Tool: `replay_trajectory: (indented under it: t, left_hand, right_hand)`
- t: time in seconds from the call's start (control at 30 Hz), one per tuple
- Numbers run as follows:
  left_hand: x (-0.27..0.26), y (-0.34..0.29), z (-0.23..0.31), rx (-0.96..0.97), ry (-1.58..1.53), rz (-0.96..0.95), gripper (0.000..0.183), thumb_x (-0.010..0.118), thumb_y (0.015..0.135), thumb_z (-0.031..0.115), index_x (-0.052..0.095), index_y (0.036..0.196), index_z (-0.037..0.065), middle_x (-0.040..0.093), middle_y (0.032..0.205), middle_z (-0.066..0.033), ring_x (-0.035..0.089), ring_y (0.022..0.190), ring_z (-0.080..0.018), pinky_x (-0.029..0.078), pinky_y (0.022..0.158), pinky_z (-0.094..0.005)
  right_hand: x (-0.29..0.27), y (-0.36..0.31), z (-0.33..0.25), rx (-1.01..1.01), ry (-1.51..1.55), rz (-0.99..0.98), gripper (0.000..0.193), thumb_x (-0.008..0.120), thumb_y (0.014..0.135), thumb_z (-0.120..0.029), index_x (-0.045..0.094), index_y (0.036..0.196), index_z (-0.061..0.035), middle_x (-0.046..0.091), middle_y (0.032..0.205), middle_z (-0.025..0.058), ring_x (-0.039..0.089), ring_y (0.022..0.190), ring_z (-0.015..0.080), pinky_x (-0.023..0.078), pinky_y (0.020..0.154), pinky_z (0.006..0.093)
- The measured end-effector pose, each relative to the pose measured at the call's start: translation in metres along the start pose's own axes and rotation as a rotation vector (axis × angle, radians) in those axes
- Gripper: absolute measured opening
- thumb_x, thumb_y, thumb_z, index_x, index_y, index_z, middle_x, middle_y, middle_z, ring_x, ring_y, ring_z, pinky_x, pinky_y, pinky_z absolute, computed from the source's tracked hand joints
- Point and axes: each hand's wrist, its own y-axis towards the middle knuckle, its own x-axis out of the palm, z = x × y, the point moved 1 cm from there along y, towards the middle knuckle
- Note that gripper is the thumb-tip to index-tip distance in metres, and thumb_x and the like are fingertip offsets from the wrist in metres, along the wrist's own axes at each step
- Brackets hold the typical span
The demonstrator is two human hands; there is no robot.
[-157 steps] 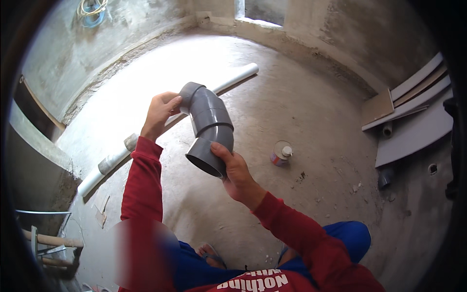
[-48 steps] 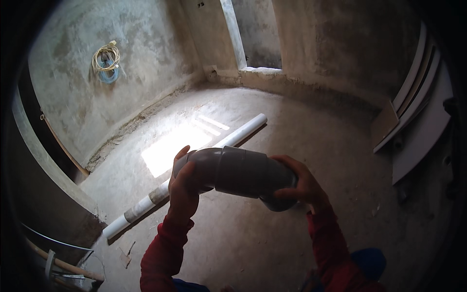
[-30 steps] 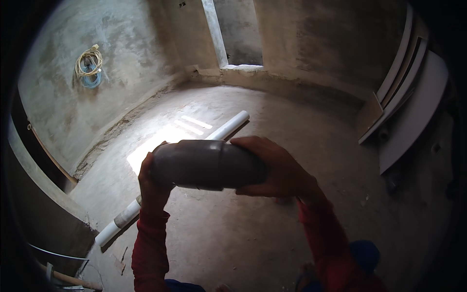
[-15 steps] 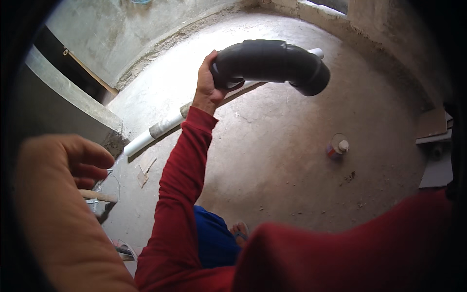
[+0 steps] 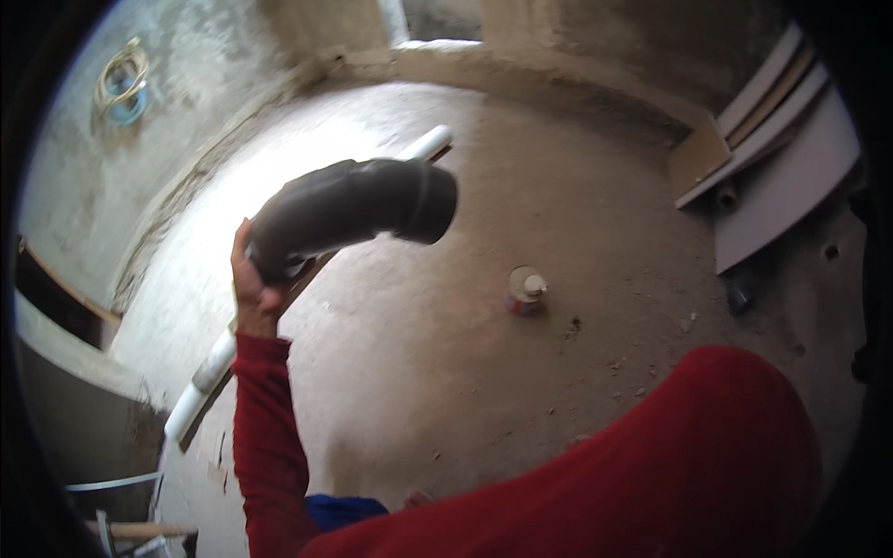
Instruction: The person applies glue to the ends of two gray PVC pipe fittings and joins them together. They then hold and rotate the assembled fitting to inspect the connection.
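My left hand point(image 5: 258, 288), in a red sleeve, grips the left end of a thick black pipe elbow point(image 5: 349, 205) held up above the floor. The fitting curves over to the right, with its far end angled down. Part of my fingers is hidden behind it. My right arm point(image 5: 595, 465), also red-sleeved, is bent large across the lower right, and its hand is out of the picture. Behind the elbow a long white pipe point(image 5: 191, 409) with a grey band lies slantwise on the floor. A small round can point(image 5: 527, 290) with a whitish top stands right of my left hand.
Several boards point(image 5: 772, 177) lean against the right wall. Hose coils point(image 5: 124, 84) hang on the left wall. A dark opening point(image 5: 60, 298) sits behind a low concrete ledge point(image 5: 79, 358) at left. Crumbs of debris point(image 5: 577, 324) dot the concrete floor point(image 5: 400, 372).
The view has swung to the right, so the elbow and my left hand appear lower and farther left. Another person's bare forearm at the left is gone from the picture. My left grip remains.
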Motion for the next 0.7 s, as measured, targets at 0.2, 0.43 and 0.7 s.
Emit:
replay_trajectory:
  t: [0.2, 0.43, 0.7]
  left_hand:
    - [0.015, -0.047, -0.005, 0.043, 0.042, -0.065, 0.053, 0.055, 0.099, 0.056, 0.062, 0.131, 0.014, 0.067, 0.125, -0.0117, 0.062, 0.117, -0.0310, 0.048, 0.098, -0.0597]
    - [0.003, -0.035, 0.002, 0.007, -0.008, -0.081, 0.056, 0.046, 0.103, 0.054, 0.062, 0.132, 0.008, 0.069, 0.122, -0.0122, 0.067, 0.109, -0.0293, 0.056, 0.090, -0.0547]
    - [0.010, -0.040, 0.004, -0.041, 0.009, -0.103, 0.055, 0.042, 0.104, 0.055, 0.062, 0.131, 0.012, 0.068, 0.120, -0.0091, 0.065, 0.105, -0.0267, 0.054, 0.089, -0.0514]
  right_hand:
    - [0.004, 0.000, -0.031, 0.030, 0.123, -0.061, 0.031, 0.068, 0.080, -0.003, 0.062, 0.110, -0.0049, 0.067, 0.103, 0.0183, 0.066, 0.101, 0.0402, 0.052, 0.087, 0.0495]
    - [-0.052, -0.080, -0.009, 0.309, 0.312, 0.358, 0.023, 0.063, 0.081, 0.003, 0.064, 0.102, -0.0040, 0.069, 0.095, 0.0180, 0.068, 0.095, 0.0405, 0.054, 0.082, 0.0494]
    - [-0.147, -0.231, 0.097, 0.689, -0.377, 0.480, 0.092, 0.095, 0.069, -0.042, 0.051, 0.140, -0.0016, 0.057, 0.135, 0.0223, 0.058, 0.126, 0.0389, 0.048, 0.106, 0.0460]
